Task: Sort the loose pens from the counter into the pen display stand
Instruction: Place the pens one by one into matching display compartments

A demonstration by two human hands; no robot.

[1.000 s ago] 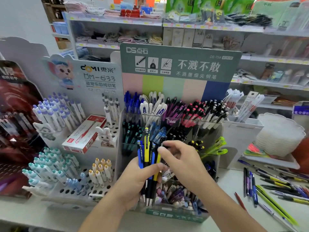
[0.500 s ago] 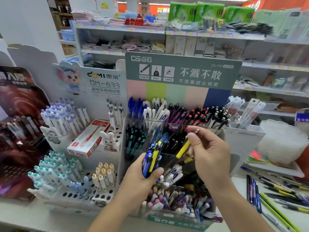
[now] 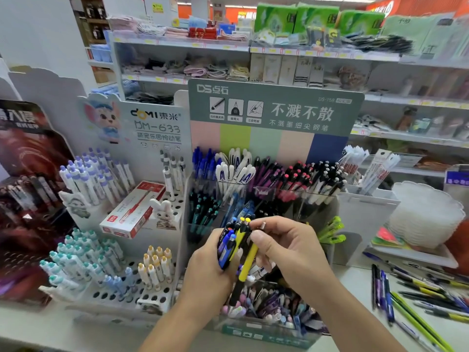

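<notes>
My left hand [image 3: 208, 270] grips a bunch of blue and yellow pens [image 3: 229, 246] upright in front of the tiered pen display stand [image 3: 269, 194]. Just to its right, my right hand [image 3: 286, 247] pinches a yellow pen [image 3: 247, 265] at the edge of that bunch. The stand's clear compartments hold blue, white, purple, red-tipped and black pens, with pastel ones in the lowest tier. Loose pens [image 3: 416, 295] lie scattered on the white counter at the right.
A white peg stand [image 3: 121, 250] with purple, teal and yellow-capped pens stands at the left, with a red-and-white pen box [image 3: 132, 209] on it. A stack of white scalloped trays [image 3: 426, 214] sits at the right. Shop shelves fill the background.
My right hand, which held a yellow pen up by the middle tier, has come down and left to the bunch in my left hand. My left hand still holds the bunch.
</notes>
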